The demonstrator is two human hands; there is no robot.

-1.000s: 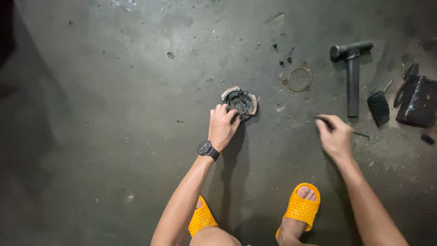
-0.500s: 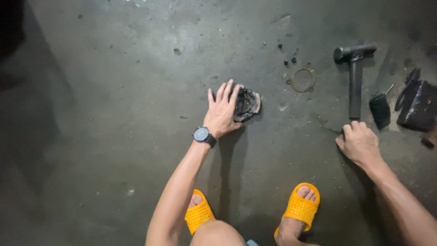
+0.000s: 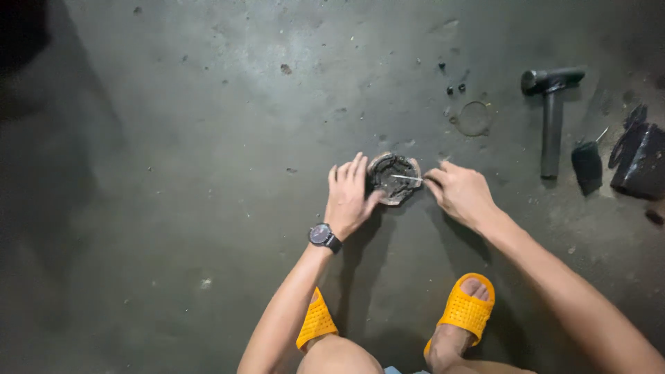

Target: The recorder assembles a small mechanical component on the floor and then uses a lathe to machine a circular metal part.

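The stained grey concrete floor [image 3: 173,208] filled the whole view. Near its bottom edge stood two feet in orange perforated rubber slippers [image 3: 465,309], one under each arm. Off to the right, well apart from the hands, lay a dark metal hammer [image 3: 552,111] with its head away from the person, and beyond it a black boxy block [image 3: 641,163] with a small dark-handled tool [image 3: 587,163] just beside it. A faint thin ring [image 3: 475,118] lay on the floor between the hammer and the hands, with a few small dark bits [image 3: 454,88] scattered just above it. None of these stood between the hands and the work.

The round, grimy dark metal part [image 3: 393,178] rested on the floor in the middle, between the two hands. The left hand [image 3: 350,197], a black wristwatch [image 3: 323,235] on its wrist, lay flat with fingers spread, its thumb pressed against the part's lower left edge rather than wrapped around it. The right hand [image 3: 460,194] was closed in a pinch on a thin, pale metal pick [image 3: 407,178], whose tip reached over the part's centre; whether it touched the surface could not be told in the dim light.
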